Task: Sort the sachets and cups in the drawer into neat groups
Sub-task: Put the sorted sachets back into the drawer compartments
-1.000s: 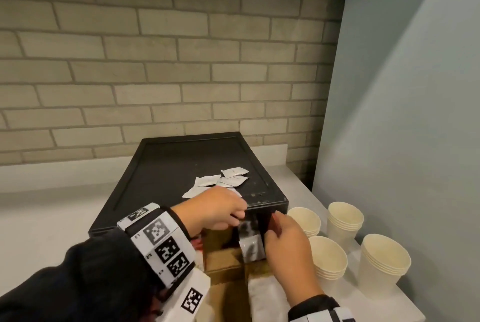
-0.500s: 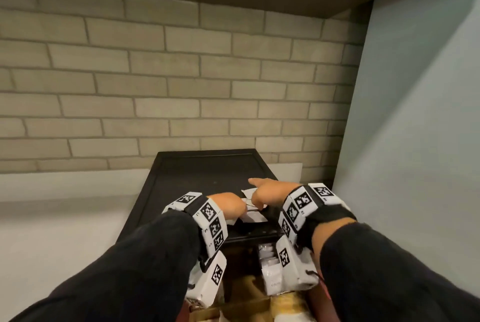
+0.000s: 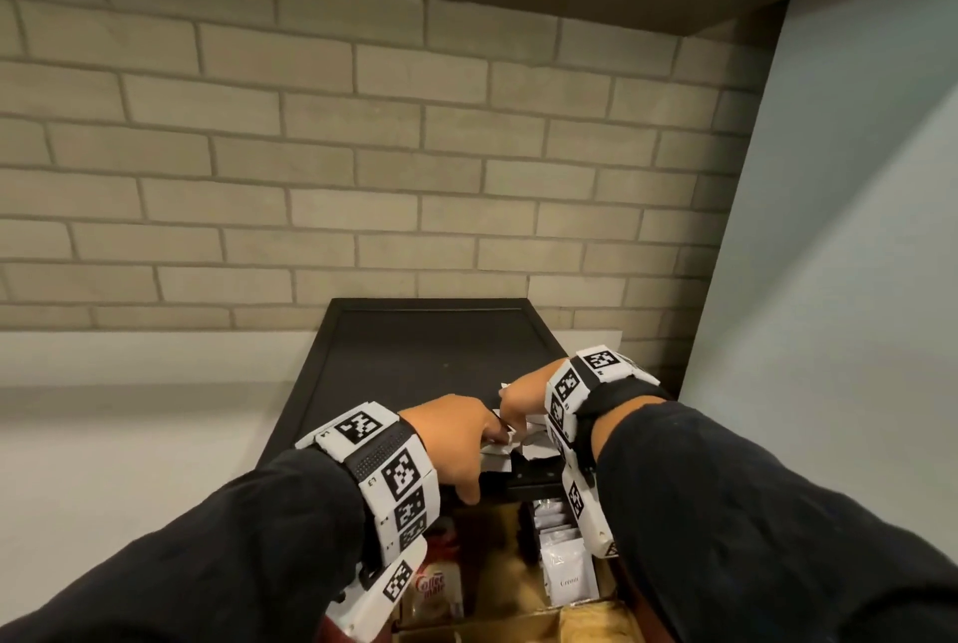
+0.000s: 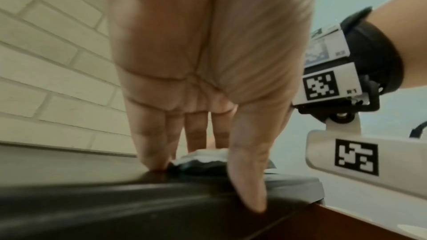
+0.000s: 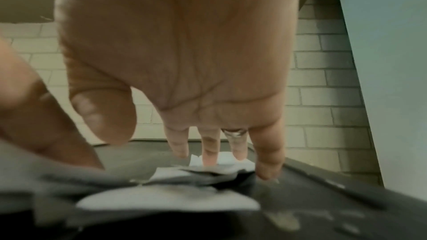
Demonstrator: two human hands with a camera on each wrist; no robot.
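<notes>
Several white sachets (image 3: 523,443) lie in a loose pile near the front edge of a black box top (image 3: 414,362). My left hand (image 3: 451,440) rests against the pile from the left. Its straight fingers (image 4: 154,160) touch the black surface and its thumb hangs over the front edge, with the sachets (image 4: 203,153) just behind. My right hand (image 3: 523,396) reaches in from the right, and its straight fingertips (image 5: 210,160) press down on the sachets (image 5: 226,160). Neither hand grips anything. No cups are in view.
Below the box front an open drawer (image 3: 497,570) holds a row of upright white cream sachets (image 3: 569,572) and Coffee mate packs (image 3: 433,585). A brick wall stands behind, a pale wall close on the right, and white counter on the left.
Both hands have come up from the drawer front to the box top and closed in on the sachet pile from either side. The view has tilted and the paper cups have left it.
</notes>
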